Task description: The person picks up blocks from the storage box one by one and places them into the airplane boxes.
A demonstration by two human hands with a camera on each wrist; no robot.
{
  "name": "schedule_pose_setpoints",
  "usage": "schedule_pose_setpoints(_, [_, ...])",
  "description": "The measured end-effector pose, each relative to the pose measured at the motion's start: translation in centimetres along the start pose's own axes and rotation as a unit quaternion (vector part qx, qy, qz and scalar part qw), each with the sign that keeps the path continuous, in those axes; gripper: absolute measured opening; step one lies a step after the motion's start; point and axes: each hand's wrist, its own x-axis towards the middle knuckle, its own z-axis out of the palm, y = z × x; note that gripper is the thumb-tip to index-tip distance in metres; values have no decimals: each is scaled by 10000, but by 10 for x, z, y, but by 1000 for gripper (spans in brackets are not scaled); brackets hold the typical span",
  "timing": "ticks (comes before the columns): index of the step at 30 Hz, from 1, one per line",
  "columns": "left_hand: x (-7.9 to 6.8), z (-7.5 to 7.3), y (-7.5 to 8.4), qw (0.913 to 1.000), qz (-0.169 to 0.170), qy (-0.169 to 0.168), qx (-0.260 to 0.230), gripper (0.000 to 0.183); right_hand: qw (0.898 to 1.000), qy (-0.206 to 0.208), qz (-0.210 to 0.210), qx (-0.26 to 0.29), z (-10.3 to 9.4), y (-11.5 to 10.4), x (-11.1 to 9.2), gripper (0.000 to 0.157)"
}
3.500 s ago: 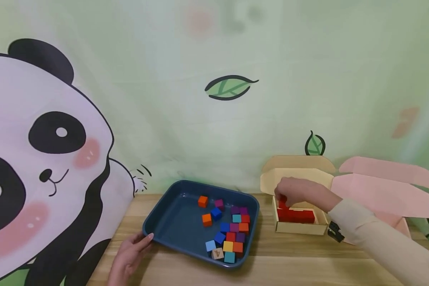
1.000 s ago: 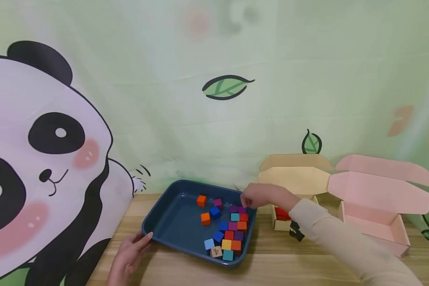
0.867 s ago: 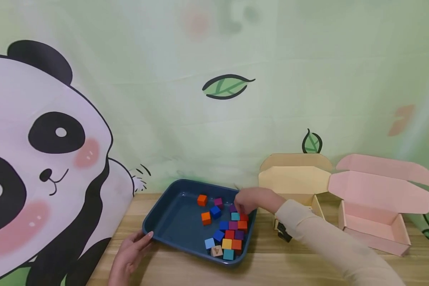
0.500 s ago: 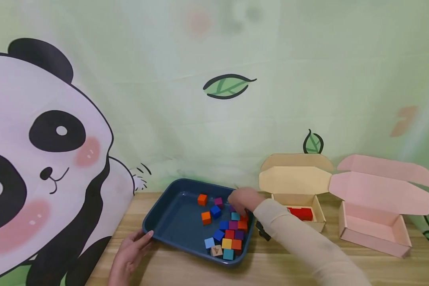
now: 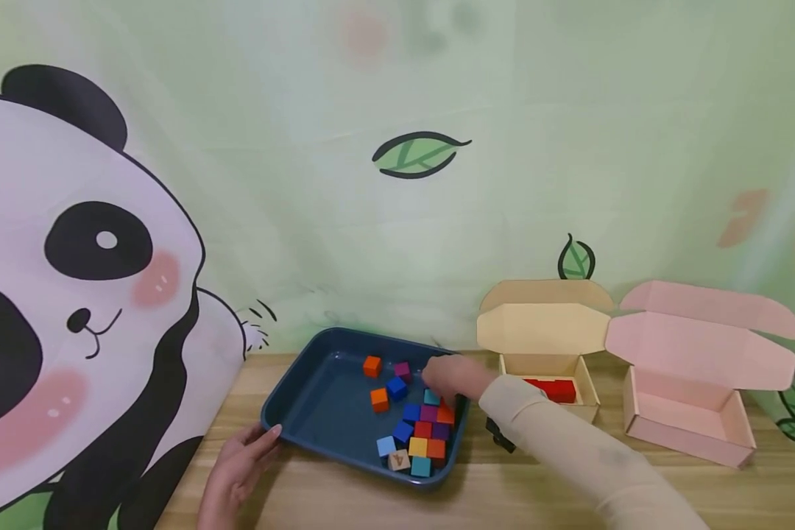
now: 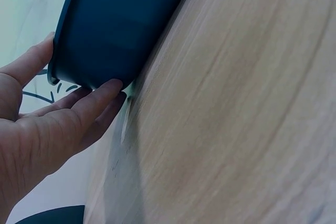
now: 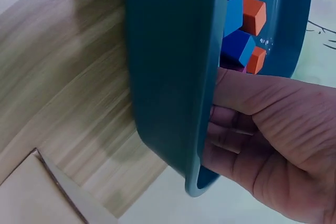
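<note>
A dark blue tray [image 5: 318, 446] sits on the wooden table with several coloured cubes in it, mostly at its right side. My left hand [image 5: 238, 464] holds the tray's near left corner, thumb at the rim and fingers against the outer wall low down, as the left wrist view shows. My right hand [image 5: 453, 379] reaches down over the tray's far right corner, beside a teal cube [image 5: 430, 397] and an orange-red cube [image 5: 446, 414]. In the right wrist view its fingertips are hidden behind the tray wall, so I cannot tell whether they pinch a cube.
Right of the tray stands an open cream box [image 5: 586, 412] with red cubes [image 5: 559, 391] inside, partly covered by my right sleeve [image 5: 570, 434]. Beside it is an open pink box [image 5: 689, 440]. A panda-print cloth [image 5: 305, 184] hangs behind the table.
My right hand has moved left from the cream box, where it held a red cube over others, into the tray's right side. The left hand stays at the tray corner.
</note>
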Motion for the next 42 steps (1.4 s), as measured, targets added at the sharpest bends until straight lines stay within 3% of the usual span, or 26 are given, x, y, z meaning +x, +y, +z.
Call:
schedule_pose_setpoints(4, [0,0,1,10000,42,16,-23,81,9995,122,-92,262,-1,4,-3,38])
schedule_pose_setpoints(11, [0,1,1,9999,53,-42,-110,80,9980,172,125,596,-1,0,-9,19])
schedule_pose_setpoints(21, [2,1,0,9999,58,-28,-89,82,9961,425,12,770,5,-1,-6,24])
schedule_pose_setpoints(23, [3,1,0,9999,59,-39,-91,83,9955,438,12,843,7,-1,-6,29])
schedule_pose_setpoints(27, [3,2,-1,10000,28,-26,-38,82,9939,422,61,1021,10,-2,-6,63])
schedule_pose_setpoints(30, [3,2,-2,10000,54,-58,-53,81,9932,411,141,1081,11,-3,-7,77])
schedule_pose_setpoints(34, [3,2,-3,9998,124,-129,-83,79,9926,444,-27,1128,7,2,-11,63])
schedule_pose_setpoints(42, [1,0,-3,9998,172,-67,-72,75,9865,884,-884,1062,-6,18,-23,22])
